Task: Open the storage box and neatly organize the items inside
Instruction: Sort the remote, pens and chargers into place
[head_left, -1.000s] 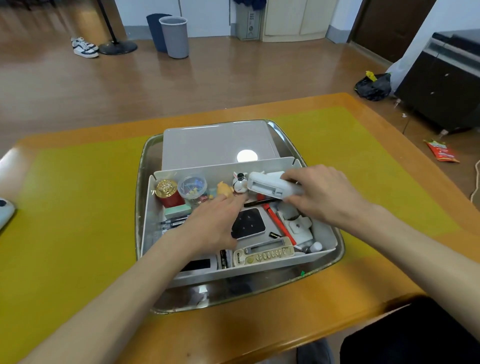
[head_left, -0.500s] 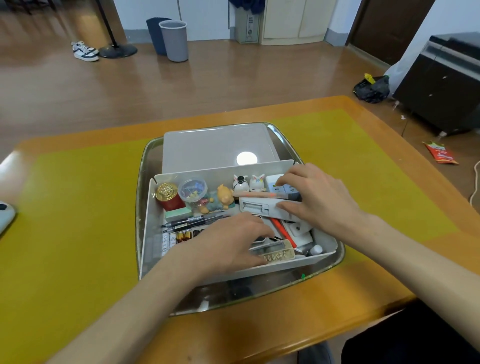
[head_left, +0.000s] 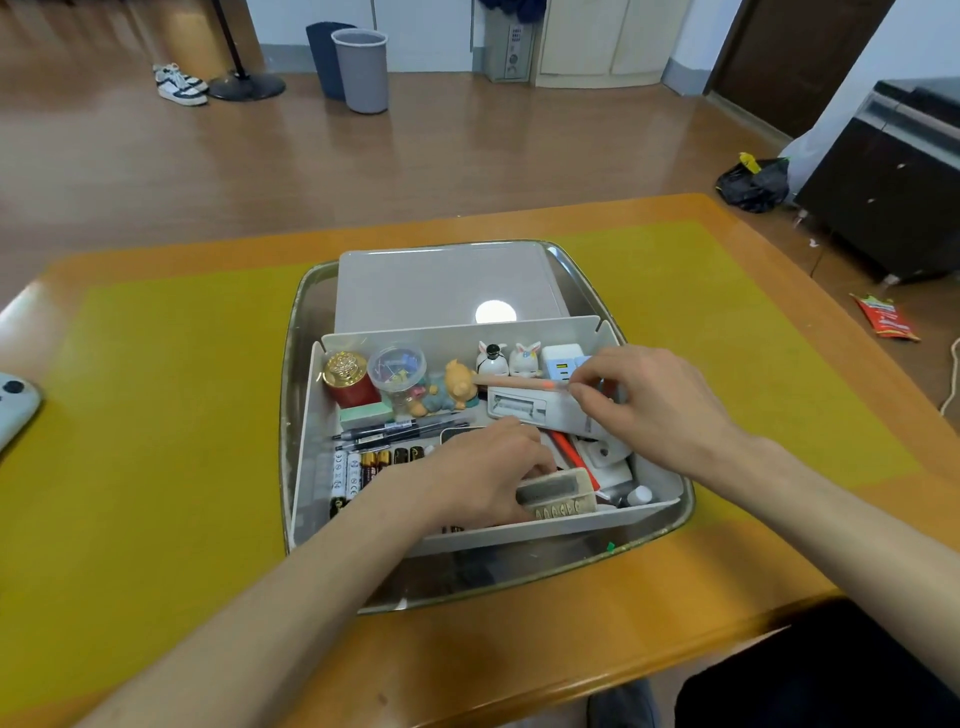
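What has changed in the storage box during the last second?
The right hand set the long white device down flat behind the red pen and now pinches an orange pen. The left hand drew back from the figurines to the beige calculator at the front. Red jar, pin tub and batteries stayed.

This looks like a plain room of an office or dormitory sort, though which one cannot be told: a wide wood-look floor (head_left: 415, 156), pale walls with a grey skirting, cream cabinet doors (head_left: 597, 41) and a small grey safe (head_left: 506, 49) along the far wall. Two waste bins (head_left: 361, 70) stand by that wall, with a pair of sneakers (head_left: 179, 85) beside the round base of a stand (head_left: 247, 85). Nearer is a wooden table (head_left: 675, 597) with a yellow-green mat (head_left: 156, 415); off its right edge are a dark cabinet (head_left: 883, 208), a black rubbish bag (head_left: 753, 182) and a red snack wrapper (head_left: 883, 322).
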